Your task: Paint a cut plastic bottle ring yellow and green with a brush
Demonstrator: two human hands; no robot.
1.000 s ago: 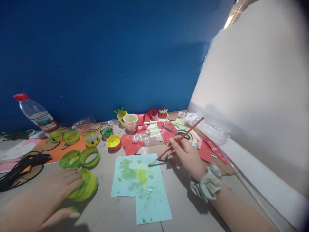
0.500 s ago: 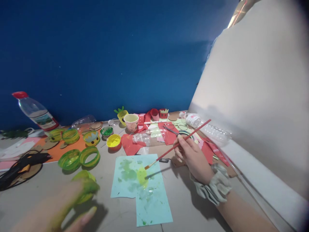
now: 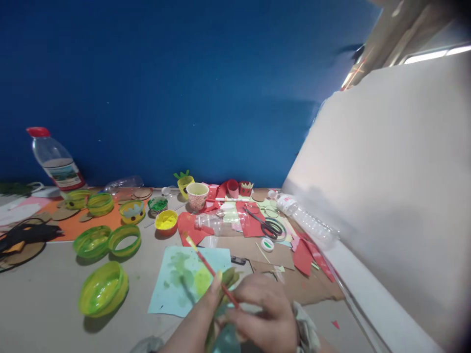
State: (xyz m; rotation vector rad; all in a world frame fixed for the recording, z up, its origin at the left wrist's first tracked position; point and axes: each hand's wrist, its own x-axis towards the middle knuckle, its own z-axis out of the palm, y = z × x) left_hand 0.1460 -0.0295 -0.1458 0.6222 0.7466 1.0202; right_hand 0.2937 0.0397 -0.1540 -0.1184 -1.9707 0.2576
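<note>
Low in front of me, a red-handled paintbrush [image 3: 211,268] is held between both hands, its yellow-tinted bristles pointing up and left. My left hand [image 3: 202,318] has its thumb pressed against the handle; its green-stained fingers are partly hidden behind. Curled around the lower handle is my right hand [image 3: 267,306], a pale scrunchie [image 3: 306,326] on its wrist. Beneath them lies a light-blue paper [image 3: 165,289] with green blotches and a yellow patch. To the left, a clear bowl-shaped piece painted yellow-green [image 3: 103,289] rests on the table, apart from my hands.
Green-painted rings [image 3: 125,240] and a yellow paint cup [image 3: 166,223] stand left of centre. A green paint cup [image 3: 158,206] is behind. Scissors [image 3: 267,225], red paper [image 3: 303,257] and a plastic bottle [image 3: 307,218] lie right. A red-capped bottle [image 3: 59,164] leans far left.
My left hand has released the yellow-green painted piece onto the table and moved right to the paintbrush. My right hand has come down and closer, with the brush now pointing up-left.
</note>
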